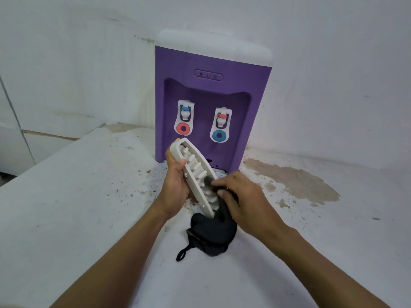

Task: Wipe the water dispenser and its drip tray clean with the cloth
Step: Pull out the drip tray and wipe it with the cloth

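1. We find the drip tray (195, 172) held tilted over the desk (89, 196), before the water dispenser (211, 90), long axis far-left to near-right.
2. The left hand (175, 190) grips its left rim; the right hand (242, 201) pinches the cloth (211, 234) onto the middle ribs.

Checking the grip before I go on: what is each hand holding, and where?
Left hand grips the drip tray by one long edge. Right hand pinches the black cloth near its top, against the tray.
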